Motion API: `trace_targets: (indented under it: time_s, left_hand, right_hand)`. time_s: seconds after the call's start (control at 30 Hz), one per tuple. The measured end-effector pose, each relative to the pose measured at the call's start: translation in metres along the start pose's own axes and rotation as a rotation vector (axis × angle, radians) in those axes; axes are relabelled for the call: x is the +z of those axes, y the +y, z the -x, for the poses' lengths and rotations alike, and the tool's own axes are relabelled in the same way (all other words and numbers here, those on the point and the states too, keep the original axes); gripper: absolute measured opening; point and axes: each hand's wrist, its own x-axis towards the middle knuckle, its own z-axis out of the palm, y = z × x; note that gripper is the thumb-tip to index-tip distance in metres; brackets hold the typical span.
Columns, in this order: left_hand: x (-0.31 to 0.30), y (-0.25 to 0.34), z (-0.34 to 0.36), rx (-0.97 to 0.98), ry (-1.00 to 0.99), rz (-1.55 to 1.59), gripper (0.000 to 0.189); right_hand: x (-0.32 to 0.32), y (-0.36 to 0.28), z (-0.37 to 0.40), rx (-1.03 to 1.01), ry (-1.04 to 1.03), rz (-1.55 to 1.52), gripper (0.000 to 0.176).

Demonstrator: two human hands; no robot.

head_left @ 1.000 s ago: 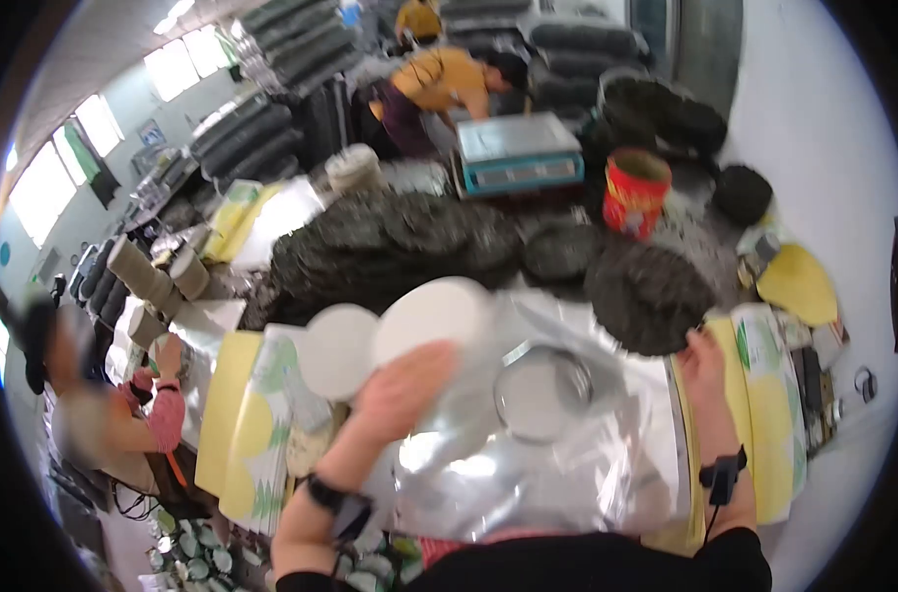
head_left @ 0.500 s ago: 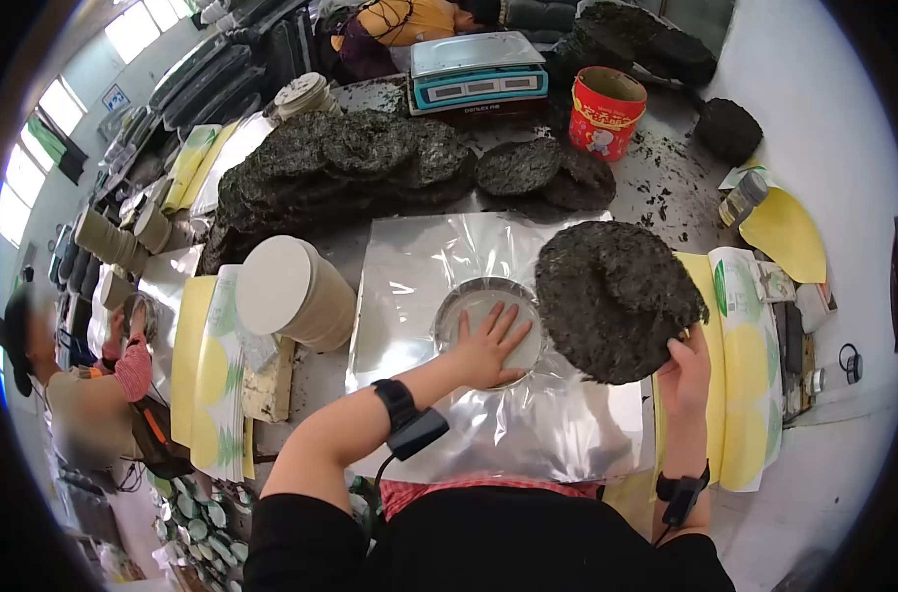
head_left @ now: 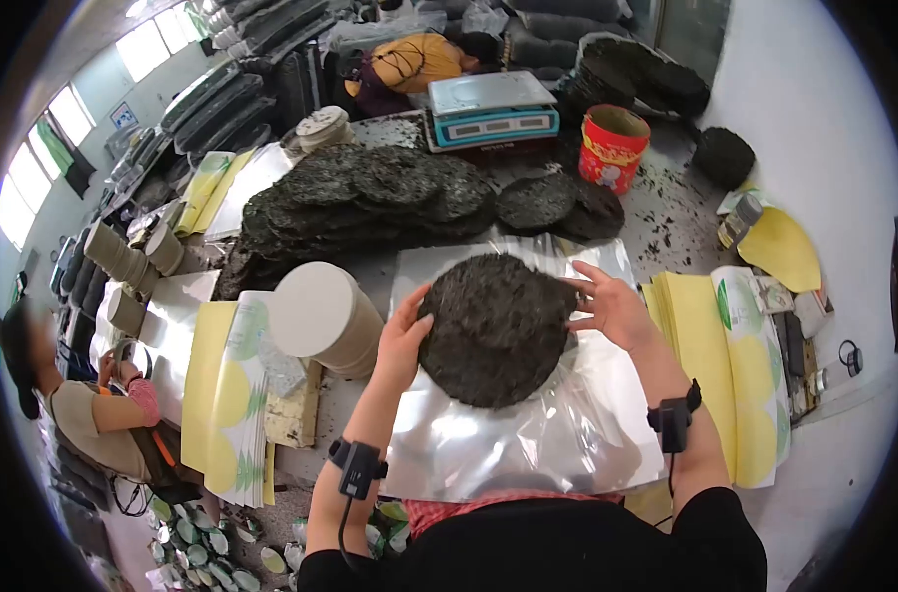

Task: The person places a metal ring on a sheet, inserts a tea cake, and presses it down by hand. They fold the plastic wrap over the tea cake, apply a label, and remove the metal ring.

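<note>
Dark round cake: the rough, dark round cake lies between the two hands, above the silver foil sheets; whether its underside rests on them cannot be told
Left hand: the left hand has hold of the cake's left edge; fingers partly closed, thumb at the rim
Right hand: the right hand is open, fingers well spread, the tips at the cake's right edge; how firmly they press cannot be told
White disc stack: the stack of white discs stands left of the foil, just beside the left hand
Dark pile: the overlapping pile of dark cakes lies beyond the foil; two dark cakes overlap to its right
Scale: the blue scale with a metal top sits behind the pile; the red tub stands upright to its right, near dark crumbs on the table
Printed sheets: yellow and white sheets lie left of the foil; more printed sheets lie to the right; a small jar is behind these, by a yellow sheet
Others: a co-worker at the left has both hands at a ring; a person in orange bends down behind the scale
</note>
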Motion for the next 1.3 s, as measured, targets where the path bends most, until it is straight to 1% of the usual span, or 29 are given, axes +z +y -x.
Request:
trace_targets:
  time_s: [0.07, 0.13, 0.17, 0.27, 0.3, 0.4, 0.43, 0.47, 0.5, 0.53, 0.57, 0.6, 0.63, 0.67, 0.7, 0.73, 0.8, 0.83, 0.87, 0.9, 0.93, 0.97, 1.0, 1.03, 1.1, 1.17, 1.2, 1.23, 1.3]
  left_hand:
    - [-0.014, -0.002, 0.009, 0.035, 0.047, -0.017, 0.05]
    - [-0.017, -0.009, 0.016, 0.049, 0.086, -0.04, 0.049]
    - [-0.019, -0.012, 0.016, 0.085, 0.092, -0.014, 0.05]
    - [-0.017, -0.003, 0.026, 0.141, 0.135, -0.059, 0.05]
    - [-0.016, -0.003, 0.029, 0.162, 0.134, -0.052, 0.05]
    - [-0.007, -0.01, 0.032, 0.21, 0.142, -0.064, 0.051]
    - [-0.005, -0.016, 0.03, 0.218, 0.148, -0.096, 0.051]
    - [-0.004, -0.02, 0.027, 0.224, 0.15, -0.132, 0.052]
    - [-0.006, -0.018, 0.019, 0.203, 0.116, -0.199, 0.053]
    - [-0.008, -0.011, 0.005, 0.227, 0.065, -0.224, 0.05]
    - [-0.012, -0.001, -0.021, 0.182, 0.058, -0.284, 0.044]
    - [0.003, 0.033, -0.04, 0.233, 0.061, -0.309, 0.041]
    - [0.01, 0.05, -0.068, 0.523, -0.013, -0.373, 0.053]
    - [0.048, 0.099, -0.054, 0.449, -0.011, -0.403, 0.062]
    - [0.064, 0.12, -0.064, 0.521, -0.085, -0.573, 0.06]
    - [0.074, 0.128, -0.072, 0.598, -0.16, -0.743, 0.058]
    - [0.08, 0.114, -0.072, 0.72, -0.143, -0.843, 0.054]
    - [0.081, 0.102, -0.072, 0.783, -0.129, -0.895, 0.051]
    - [0.071, 0.063, -0.072, 0.812, -0.166, -0.878, 0.06]
    - [0.068, 0.025, -0.056, 0.691, -0.106, -0.97, 0.058]
    - [0.062, -0.019, -0.048, 0.431, -0.083, -1.029, 0.058]
    - [0.055, -0.055, -0.043, 0.334, -0.093, -1.065, 0.057]
    - [0.054, -0.077, -0.035, 0.347, -0.059, -1.028, 0.056]
    - [0.054, -0.087, -0.033, 0.368, -0.025, -0.993, 0.056]
    - [0.054, -0.084, -0.04, 0.359, 0.003, -0.983, 0.056]
    - [0.051, -0.083, -0.035, 0.317, 0.007, -0.95, 0.056]
    - [0.052, -0.08, -0.039, 0.33, 0.022, -0.947, 0.056]
    - [0.053, -0.081, -0.035, 0.327, 0.021, -0.945, 0.055]
    - [0.05, -0.087, -0.033, 0.3, 0.01, -0.948, 0.055]
  right_hand:
    - [0.032, -0.009, -0.014, 0.085, 0.109, 0.171, 0.066]
    - [0.038, 0.028, -0.038, -0.28, 0.082, 1.084, 0.058]
    - [0.068, 0.022, -0.03, -0.263, 0.12, 1.166, 0.05]
    - [0.073, 0.036, -0.034, -0.312, 0.183, 1.174, 0.046]
    - [0.056, 0.044, -0.04, -0.251, 0.173, 1.031, 0.038]
    - [0.04, 0.066, -0.051, -0.149, 0.271, 0.351, 0.029]
    - [0.043, 0.077, -0.053, -0.171, 0.352, 0.258, 0.021]
    - [0.037, 0.081, -0.055, -0.212, 0.395, 0.345, 0.021]
    - [0.031, 0.079, -0.061, -0.254, 0.439, 0.43, 0.021]
    - [0.025, 0.074, -0.067, -0.291, 0.488, 0.512, 0.022]
    - [0.038, 0.047, -0.067, -0.392, 0.52, 0.675, 0.023]
    - [0.036, 0.022, -0.076, -0.618, 0.499, 0.912, 0.024]
    - [0.052, -0.006, -0.078, -0.727, 0.48, 0.917, 0.024]
    - [0.051, -0.027, -0.088, -0.8, 0.391, 0.911, 0.026]
    - [0.071, -0.053, -0.079, -0.739, 0.44, 1.028, 0.027]
    - [0.082, -0.064, -0.075, -0.828, 0.48, 1.019, 0.031]
    - [0.081, -0.072, -0.053, -0.649, 0.363, 0.793, 0.044]
    - [0.071, -0.059, -0.039, -0.598, 0.364, 0.941, 0.052]
    - [0.055, -0.04, -0.026, -0.55, 0.359, 1.089, 0.059]
    - [0.033, -0.01, -0.022, -0.411, 0.383, 1.151, 0.062]
    - [0.008, 0.025, -0.022, -0.265, 0.411, 1.203, 0.065]
    - [-0.016, 0.056, -0.027, -0.207, 0.43, 1.355, 0.065]
    - [-0.03, 0.076, -0.027, -0.147, 0.446, 1.509, 0.064]
    - [-0.025, 0.078, -0.024, -0.294, 0.482, 1.572, 0.06]
    - [-0.006, 0.066, -0.02, -0.612, 0.549, 1.689, 0.053]
    - [0.016, 0.045, -0.001, -0.656, 0.273, 1.718, 0.046]
    - [0.022, 0.037, -0.002, -0.691, 0.137, 1.725, 0.043]
    - [0.002, 0.058, -0.008, -0.477, 0.046, 1.819, 0.035]
    - [0.0, 0.058, -0.002, -0.433, 0.026, 1.677, 0.033]
